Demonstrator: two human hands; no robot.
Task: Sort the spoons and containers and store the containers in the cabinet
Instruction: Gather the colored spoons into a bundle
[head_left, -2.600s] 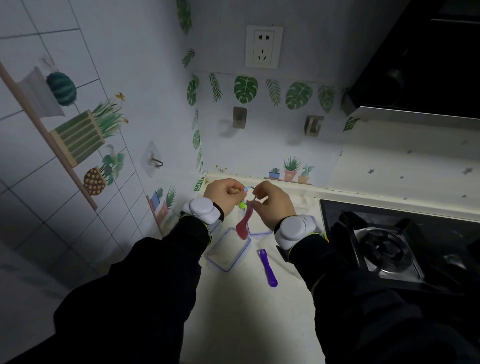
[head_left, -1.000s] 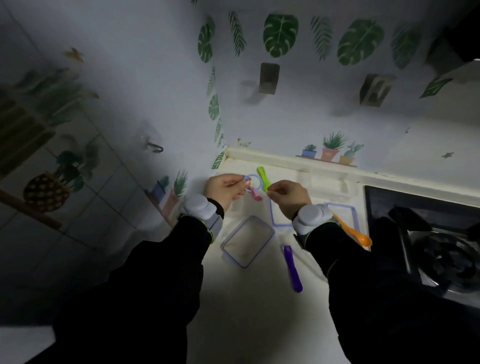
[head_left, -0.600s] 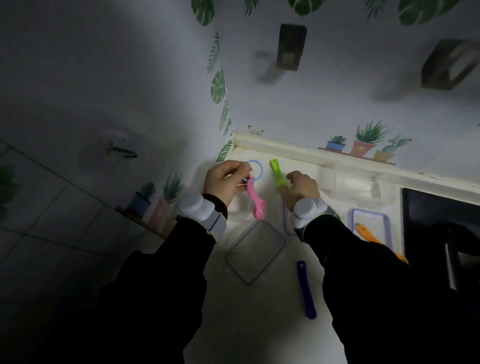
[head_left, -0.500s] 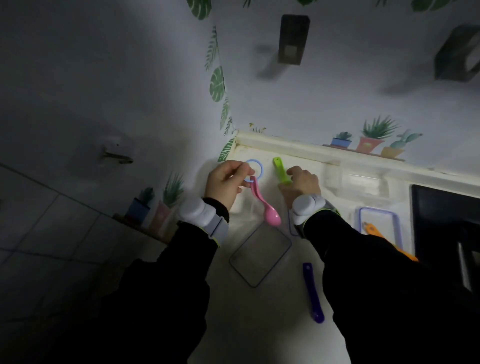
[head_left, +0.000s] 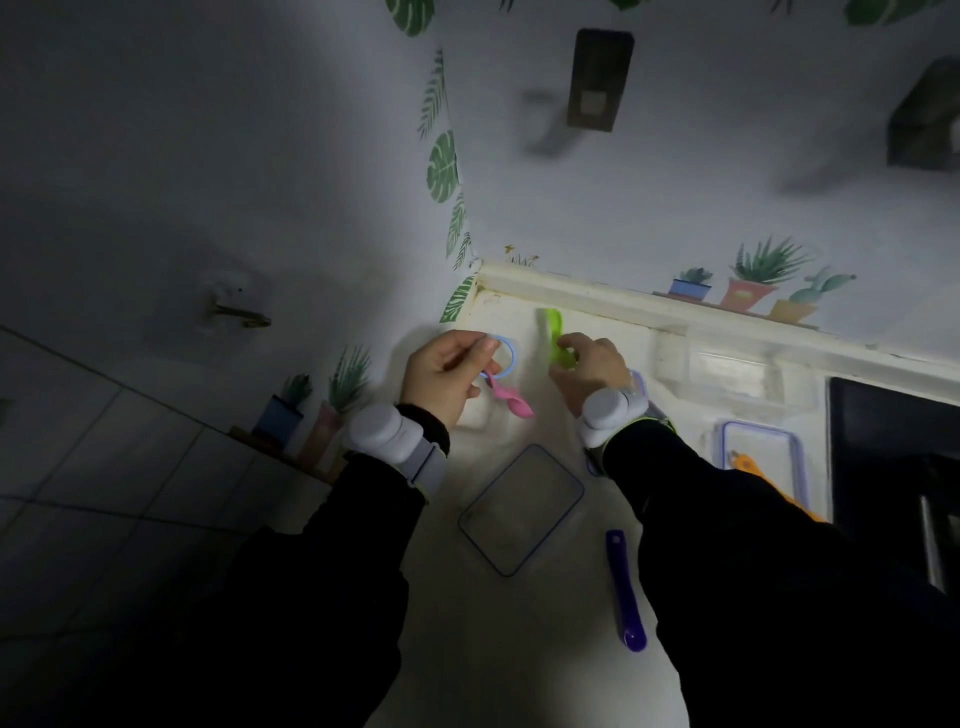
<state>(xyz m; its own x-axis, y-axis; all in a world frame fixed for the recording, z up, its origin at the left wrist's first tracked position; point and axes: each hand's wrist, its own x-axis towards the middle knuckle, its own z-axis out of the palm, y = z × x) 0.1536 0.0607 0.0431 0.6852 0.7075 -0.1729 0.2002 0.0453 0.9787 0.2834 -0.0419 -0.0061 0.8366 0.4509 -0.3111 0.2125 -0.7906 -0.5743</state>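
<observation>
**Hands on spoon ring, counter corner**

Left hand (head_left: 447, 374): fingers pinched on blue ring (head_left: 506, 358); pink spoon (head_left: 511, 402) hangs from it. Right hand (head_left: 589, 374): closed around green spoon (head_left: 555, 332). Lidded container (head_left: 761, 452) holds orange spoon (head_left: 748, 465). Flat lid (head_left: 522, 506) and purple spoon (head_left: 626, 592) lie on counter (head_left: 519, 649).

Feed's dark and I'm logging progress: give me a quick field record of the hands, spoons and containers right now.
left hand: holds blue ring with pink spoon hanging from it
right hand: grips green spoon
purple spoon: loose on counter
orange spoon: in lidless container, partly hidden by sleeve
flat lid: on counter between the arms
clear containers: by back wall
cabinet: not in view
</observation>
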